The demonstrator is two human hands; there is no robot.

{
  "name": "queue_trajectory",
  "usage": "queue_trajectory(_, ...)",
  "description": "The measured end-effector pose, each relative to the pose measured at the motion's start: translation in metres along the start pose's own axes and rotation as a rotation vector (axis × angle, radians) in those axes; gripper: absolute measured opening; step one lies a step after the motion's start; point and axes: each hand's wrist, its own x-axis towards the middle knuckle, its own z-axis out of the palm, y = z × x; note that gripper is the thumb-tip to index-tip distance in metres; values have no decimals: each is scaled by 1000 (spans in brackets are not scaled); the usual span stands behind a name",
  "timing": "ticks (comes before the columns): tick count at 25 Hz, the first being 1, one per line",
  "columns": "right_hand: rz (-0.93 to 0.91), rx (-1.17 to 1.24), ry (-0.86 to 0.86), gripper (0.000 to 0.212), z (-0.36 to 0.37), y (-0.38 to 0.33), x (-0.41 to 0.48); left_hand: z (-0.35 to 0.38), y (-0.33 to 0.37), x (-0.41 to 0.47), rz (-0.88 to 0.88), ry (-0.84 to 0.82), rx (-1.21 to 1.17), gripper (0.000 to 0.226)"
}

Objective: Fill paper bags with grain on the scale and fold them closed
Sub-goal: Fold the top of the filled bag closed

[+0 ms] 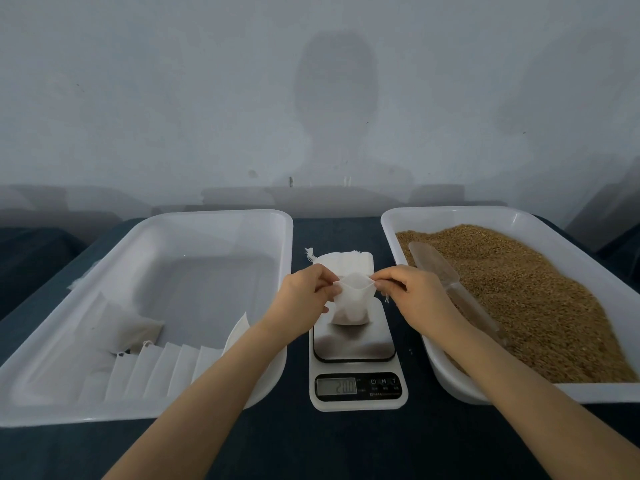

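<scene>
Head view: we look down on a small white paper bag (pixel 349 306) standing upright on the steel platform of a white digital kitchen scale (pixel 356 403), which sits on the worktop between two trays. Our left grip (pixel 303 301) pinches the left corner of the bag's mouth and our right grip (pixel 410 292) pinches the right corner, so both are grasping the bag and holding its mouth spread open. The bag's base looks darker, as if grain sits inside, and the display (pixel 337 386) seems to read 20.0, so we judge the filling done and the closing about to begin. To do it well, we should keep the base planted on the platform, draw the corners apart until the mouth flattens, then turn the top over in a firm crease without tilting the bag, or grain may spill. A clear plastic scoop (pixel 436 268) lies on the brown grain (pixel 536 299) in the white plastic tray on the right (pixel 450 212). A stack of empty white bags (pixel 332 259) lies just behind the scale. The white plastic tray on the left (pixel 207 214) holds a row of white bags (pixel 166 365) along its near side. The worktop (pixel 346 452) is covered in dark blue, and behind it rises a plain pale grey wall (pixel 173 98) with a soft shadow on it.
</scene>
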Motion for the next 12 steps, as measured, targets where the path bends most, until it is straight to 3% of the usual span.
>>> queue_trajectory(4, -14, 4, 0, 17, 1, -2, -1, 0, -1, 0, 5, 1, 0, 11)
queue_trajectory(7, -3, -64, 100, 19, -7, 3, 3, 1, -3, 2, 4, 0, -2, 13)
queue_trajectory(10, 245, -358, 168, 25, -37, 32, 15, 1, -7, 3, -1, 3, -2, 14)
queue_trajectory(12, 487, -652, -10, 30, -56, 53, 18, 1, -9, 4, 1, 5, 9, 12)
